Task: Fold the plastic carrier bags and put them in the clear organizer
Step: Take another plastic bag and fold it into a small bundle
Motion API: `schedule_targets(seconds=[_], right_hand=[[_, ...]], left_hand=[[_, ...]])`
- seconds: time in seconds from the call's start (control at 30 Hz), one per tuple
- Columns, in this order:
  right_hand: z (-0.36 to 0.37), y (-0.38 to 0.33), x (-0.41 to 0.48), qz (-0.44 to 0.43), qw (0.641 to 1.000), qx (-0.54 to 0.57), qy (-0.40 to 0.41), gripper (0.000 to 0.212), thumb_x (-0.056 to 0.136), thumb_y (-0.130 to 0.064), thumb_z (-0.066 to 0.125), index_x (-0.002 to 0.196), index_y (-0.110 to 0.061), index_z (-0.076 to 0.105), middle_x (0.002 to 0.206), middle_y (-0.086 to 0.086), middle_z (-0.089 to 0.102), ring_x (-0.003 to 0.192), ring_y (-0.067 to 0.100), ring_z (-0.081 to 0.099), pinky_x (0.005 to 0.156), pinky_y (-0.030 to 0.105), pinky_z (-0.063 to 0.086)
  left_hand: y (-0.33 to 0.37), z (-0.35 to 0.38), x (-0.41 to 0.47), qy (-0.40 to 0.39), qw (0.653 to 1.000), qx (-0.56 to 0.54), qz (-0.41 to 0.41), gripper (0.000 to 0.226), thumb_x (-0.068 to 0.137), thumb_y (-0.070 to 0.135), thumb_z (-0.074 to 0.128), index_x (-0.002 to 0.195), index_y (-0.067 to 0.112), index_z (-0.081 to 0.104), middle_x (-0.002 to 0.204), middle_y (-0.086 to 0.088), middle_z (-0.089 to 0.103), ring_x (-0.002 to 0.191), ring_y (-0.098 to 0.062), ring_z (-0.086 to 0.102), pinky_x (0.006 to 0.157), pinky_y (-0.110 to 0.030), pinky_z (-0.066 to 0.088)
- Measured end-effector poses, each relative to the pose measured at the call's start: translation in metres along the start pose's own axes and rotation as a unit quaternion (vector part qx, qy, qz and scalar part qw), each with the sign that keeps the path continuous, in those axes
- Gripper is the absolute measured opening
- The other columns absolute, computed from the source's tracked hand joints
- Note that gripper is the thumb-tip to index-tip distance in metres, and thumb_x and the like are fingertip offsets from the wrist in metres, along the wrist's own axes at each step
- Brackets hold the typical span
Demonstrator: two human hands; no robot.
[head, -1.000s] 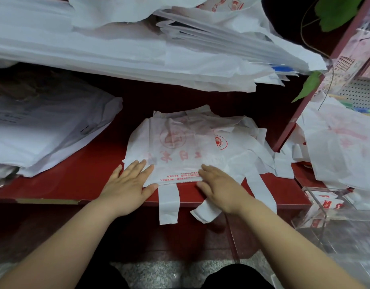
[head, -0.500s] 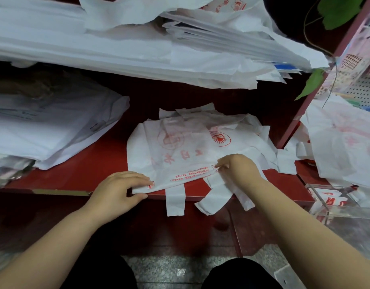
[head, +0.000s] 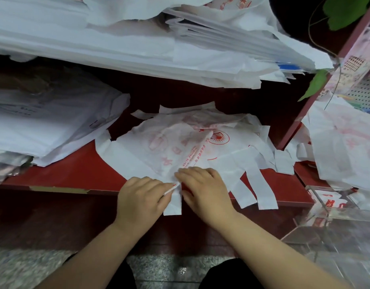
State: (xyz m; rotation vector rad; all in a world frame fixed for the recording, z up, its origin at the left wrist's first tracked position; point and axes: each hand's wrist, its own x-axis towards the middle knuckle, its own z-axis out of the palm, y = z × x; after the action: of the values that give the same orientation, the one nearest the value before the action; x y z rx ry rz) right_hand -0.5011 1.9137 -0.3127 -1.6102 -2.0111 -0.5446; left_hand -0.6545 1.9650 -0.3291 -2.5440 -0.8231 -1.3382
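Observation:
A white carrier bag (head: 159, 147) with red print lies on top of a small pile on the red shelf (head: 75, 174). Its side with the line of red text is folded over, running diagonally toward me. My left hand (head: 142, 197) and my right hand (head: 203, 190) meet at the shelf's front edge and both pinch the bag's near edge, fingers curled. A handle strip hangs down between them. The clear organizer (head: 326, 217) stands low at the right, with some red-printed bags inside.
Thick stacks of white bags (head: 138, 49) fill the shelf above. Another pile of bags (head: 44, 126) sits at the left of the red shelf. More loose bags (head: 342, 147) lie right of the red upright. Handle strips (head: 263, 190) dangle over the shelf edge.
My right hand has carried the bag's edge left and toward me until it meets my left hand. The bag now lies folded over and turned diagonally.

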Motion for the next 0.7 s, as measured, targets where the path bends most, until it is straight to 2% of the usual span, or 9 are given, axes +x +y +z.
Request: schedule_targets(seconds=[0.1,0.23,0.3,0.37,0.43,0.5,0.57,0.63,0.7], right_hand=[[-0.006,0.014,0.004,0.049,0.997,0.019,0.057,0.025,0.069,-0.019,0.048,0.070,-0.016,0.072,0.065,-0.002,0.069,0.057,0.017,0.065,0.063,0.022,0.034],[-0.018,0.033,-0.013,0.030,0.996,0.046,0.063,0.024,0.073,-0.016,0.050,0.073,-0.010,0.073,0.077,0.003,0.072,0.069,0.020,0.067,0.071,0.026,0.046],[-0.023,0.043,-0.029,0.020,0.997,0.060,0.042,0.023,0.074,-0.015,0.049,0.080,-0.010,0.071,0.082,0.005,0.073,0.077,0.021,0.069,0.073,0.031,0.053],[-0.025,0.050,-0.045,0.024,0.998,0.060,0.008,0.021,0.074,-0.017,0.049,0.092,-0.018,0.060,0.087,0.005,0.073,0.082,0.021,0.070,0.074,0.036,0.054],[-0.025,0.056,-0.057,0.049,0.996,0.064,-0.030,0.021,0.075,-0.022,0.047,0.095,-0.022,0.049,0.090,0.006,0.072,0.088,0.022,0.069,0.074,0.034,0.054],[-0.025,0.060,-0.065,0.068,0.994,0.075,-0.044,0.019,0.075,-0.024,0.047,0.094,-0.023,0.048,0.092,0.006,0.072,0.093,0.023,0.067,0.076,0.034,0.054],[-0.026,0.061,-0.069,0.073,0.993,0.084,-0.046,0.016,0.075,-0.025,0.048,0.090,-0.021,0.052,0.094,0.005,0.071,0.095,0.021,0.065,0.078,0.033,0.053],[-0.028,0.060,-0.071,0.070,0.993,0.090,-0.040,0.017,0.075,-0.029,0.051,0.085,-0.017,0.057,0.094,0.004,0.071,0.096,0.017,0.061,0.080,0.028,0.051],[-0.029,0.057,-0.068,0.090,0.992,0.090,-0.022,0.025,0.075,-0.032,0.052,0.079,-0.010,0.064,0.087,0.006,0.071,0.092,0.016,0.056,0.081,0.023,0.045]], left_hand=[[0.019,0.002,0.004,0.012,0.999,-0.028,0.014,0.022,0.076,0.022,0.055,0.066,0.017,0.074,0.057,0.007,0.065,0.053,-0.012,0.060,0.056,-0.024,0.031],[0.024,0.004,0.005,-0.031,0.998,-0.050,0.003,0.030,0.074,0.035,0.054,0.083,0.014,0.074,0.082,0.003,0.072,0.086,-0.009,0.054,0.075,-0.027,0.037],[0.017,0.006,0.000,-0.109,0.994,-0.020,-0.009,0.049,0.069,0.048,0.051,0.102,0.015,0.066,0.099,-0.003,0.070,0.101,-0.013,0.051,0.089,-0.033,0.034],[0.009,0.008,-0.006,-0.184,0.982,0.028,-0.011,0.061,0.064,0.053,0.047,0.112,0.017,0.056,0.109,-0.008,0.068,0.108,-0.021,0.055,0.095,-0.037,0.028],[0.001,0.009,-0.009,-0.212,0.975,0.059,-0.021,0.060,0.057,0.044,0.066,0.108,0.012,0.064,0.106,-0.010,0.069,0.099,-0.026,0.066,0.094,-0.035,0.027],[-0.005,0.007,-0.008,-0.225,0.971,0.068,-0.046,0.070,0.031,0.021,0.088,0.098,0.008,0.071,0.098,-0.010,0.071,0.089,-0.027,0.069,0.089,-0.033,0.029],[-0.011,0.003,-0.009,-0.213,0.974,0.063,-0.045,0.073,0.020,0.011,0.089,0.091,0.009,0.074,0.093,-0.007,0.072,0.084,-0.025,0.070,0.083,-0.031,0.030],[-0.017,-0.001,-0.008,-0.187,0.981,0.039,-0.018,0.058,0.031,0.010,0.083,0.088,0.011,0.075,0.091,-0.005,0.072,0.084,-0.021,0.069,0.079,-0.028,0.030],[-0.024,-0.008,-0.006,-0.187,0.982,0.011,-0.018,0.046,0.041,0.014,0.067,0.086,0.013,0.075,0.088,-0.002,0.073,0.088,-0.017,0.063,0.076,-0.025,0.031]])
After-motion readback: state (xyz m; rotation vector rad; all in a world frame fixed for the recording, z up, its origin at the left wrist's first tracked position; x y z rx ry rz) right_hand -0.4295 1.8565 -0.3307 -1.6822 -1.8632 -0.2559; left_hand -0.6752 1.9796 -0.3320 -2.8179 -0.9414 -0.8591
